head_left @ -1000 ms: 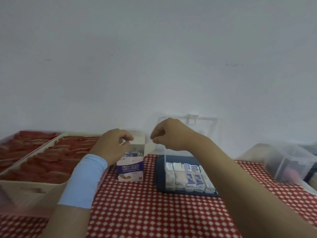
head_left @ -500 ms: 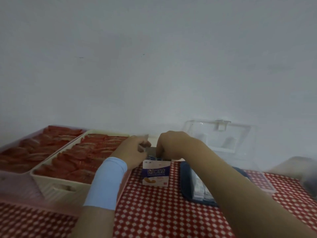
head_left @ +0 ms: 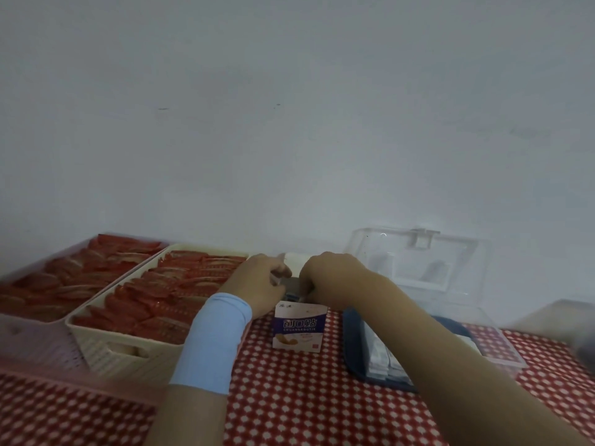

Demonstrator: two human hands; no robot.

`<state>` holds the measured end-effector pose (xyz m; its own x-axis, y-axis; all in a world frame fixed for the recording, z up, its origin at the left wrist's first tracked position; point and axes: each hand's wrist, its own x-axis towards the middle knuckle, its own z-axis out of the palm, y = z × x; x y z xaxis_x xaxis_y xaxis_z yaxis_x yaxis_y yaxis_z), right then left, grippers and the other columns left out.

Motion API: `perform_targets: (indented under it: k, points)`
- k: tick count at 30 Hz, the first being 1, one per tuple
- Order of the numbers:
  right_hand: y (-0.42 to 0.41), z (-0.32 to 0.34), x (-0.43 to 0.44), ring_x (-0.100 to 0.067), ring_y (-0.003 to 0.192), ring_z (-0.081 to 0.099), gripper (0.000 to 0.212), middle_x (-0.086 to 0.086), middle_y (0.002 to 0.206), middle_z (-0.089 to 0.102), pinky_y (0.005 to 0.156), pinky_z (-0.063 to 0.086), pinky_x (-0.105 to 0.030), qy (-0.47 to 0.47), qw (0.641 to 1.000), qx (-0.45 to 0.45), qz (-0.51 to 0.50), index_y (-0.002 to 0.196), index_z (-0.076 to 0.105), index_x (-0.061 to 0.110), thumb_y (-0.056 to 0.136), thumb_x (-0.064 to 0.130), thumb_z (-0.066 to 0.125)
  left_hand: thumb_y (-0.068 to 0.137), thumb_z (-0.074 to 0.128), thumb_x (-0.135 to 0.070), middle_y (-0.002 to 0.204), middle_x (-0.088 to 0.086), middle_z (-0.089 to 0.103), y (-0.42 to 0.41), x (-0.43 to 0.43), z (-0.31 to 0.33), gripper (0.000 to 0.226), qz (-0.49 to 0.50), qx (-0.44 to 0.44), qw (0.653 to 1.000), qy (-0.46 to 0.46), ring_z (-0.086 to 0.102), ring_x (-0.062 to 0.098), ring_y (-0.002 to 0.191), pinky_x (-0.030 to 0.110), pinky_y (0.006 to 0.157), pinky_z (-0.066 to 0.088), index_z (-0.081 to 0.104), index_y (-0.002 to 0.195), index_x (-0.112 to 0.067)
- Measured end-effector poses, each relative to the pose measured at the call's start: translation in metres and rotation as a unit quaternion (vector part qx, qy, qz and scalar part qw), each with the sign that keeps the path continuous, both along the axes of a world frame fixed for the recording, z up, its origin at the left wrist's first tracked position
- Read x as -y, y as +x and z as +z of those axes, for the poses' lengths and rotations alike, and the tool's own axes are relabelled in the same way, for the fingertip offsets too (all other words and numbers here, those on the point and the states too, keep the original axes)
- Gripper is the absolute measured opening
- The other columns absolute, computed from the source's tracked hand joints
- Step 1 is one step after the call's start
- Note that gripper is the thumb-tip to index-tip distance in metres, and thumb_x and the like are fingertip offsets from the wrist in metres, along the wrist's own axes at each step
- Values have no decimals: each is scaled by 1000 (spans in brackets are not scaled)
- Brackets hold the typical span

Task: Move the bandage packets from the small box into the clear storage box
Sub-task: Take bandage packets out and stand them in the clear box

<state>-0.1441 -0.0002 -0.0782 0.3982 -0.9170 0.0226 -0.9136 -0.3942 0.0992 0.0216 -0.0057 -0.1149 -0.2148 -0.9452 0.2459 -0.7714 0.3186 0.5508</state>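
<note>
Pale, bare wall fills most of the view; below it a table (head_left: 289, 397) covered in red-and-white checked cloth is seen. Near the middle of the table's back edge a small box (head_left: 299, 326) is stood upright, mouth up, so its contents can be reached from above. The left hand (head_left: 260, 284), a blue wristband (head_left: 212, 339) on its wrist, is curled round the box's top, apparently to steady it. The right hand (head_left: 331, 278) is bent over the mouth; its fingertips are hidden, so whether a packet is pinched cannot be told. Bandage packets (head_left: 291, 296) are glimpsed inside. Just right, the clear storage box (head_left: 351, 342) is set with its lid (head_left: 418, 262) raised against the wall, more packets (head_left: 380, 355) already filed inside. Toward the left edge, a cream basket (head_left: 106, 346) of red items is placed.
</note>
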Motion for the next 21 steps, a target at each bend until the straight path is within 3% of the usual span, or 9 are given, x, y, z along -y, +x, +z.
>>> perform_targets:
  k: [5, 11, 12, 14, 16, 18, 21]
  points:
    - [-11, 14, -4, -11, 98, 64, 22, 8, 112, 71, 86, 54, -30, -31, 994, 107, 3, 114, 72, 28, 94, 24, 64, 96, 56, -27, 116, -6, 64, -4, -1, 1, 22, -10, -29, 1000, -3, 61, 7, 98, 23, 83, 45, 71, 112, -27]
    - [-18, 17, -3, -14, 99, 65, 22, 3, 112, 74, 89, 54, -32, -61, 978, 201, 17, 114, 75, 23, 98, 19, 60, 95, 48, -32, 88, -10, 72, -11, -7, 5, 24, -42, -106, 993, 10, 66, 10, 83, 31, 75, 51, 71, 88, -34]
    - [-19, 15, -3, -11, 96, 65, 22, 4, 110, 74, 88, 54, -30, -64, 975, 213, 19, 113, 75, 23, 98, 18, 60, 94, 51, -36, 87, -11, 72, -11, -6, 4, 20, -41, -109, 993, 11, 66, 7, 82, 29, 73, 50, 70, 89, -34]
    - [-20, 11, -3, 4, 84, 60, 21, 7, 107, 72, 79, 47, -12, -70, 966, 249, 29, 113, 75, 22, 98, 17, 61, 92, 58, -38, 84, -11, 71, -12, -4, 0, 12, -29, -102, 994, 0, 65, 4, 79, 26, 71, 48, 69, 87, -34]
    - [-18, 8, -4, 14, 70, 55, 21, 10, 99, 68, 66, 40, -2, -63, 953, 295, 35, 113, 74, 22, 97, 15, 62, 92, 61, -34, 73, -6, 69, -15, -4, -2, 19, -13, -104, 994, -26, 66, 10, 71, 30, 68, 51, 66, 74, -28]
    - [-17, 7, -4, 10, 65, 56, 25, 11, 98, 66, 64, 42, -5, -48, 937, 346, 27, 120, 70, 23, 97, 15, 63, 92, 63, -31, 70, -5, 70, -16, -4, -3, 22, 6, -150, 988, -38, 67, 13, 70, 35, 70, 54, 67, 71, -23]
    - [-21, 11, -6, 2, 74, 56, 26, 9, 105, 68, 76, 46, -18, -46, 934, 354, -4, 122, 68, 24, 97, 19, 64, 90, 67, -24, 76, -4, 73, -12, -3, -3, 15, 40, -207, 975, -66, 69, 14, 74, 41, 73, 58, 71, 78, -16]
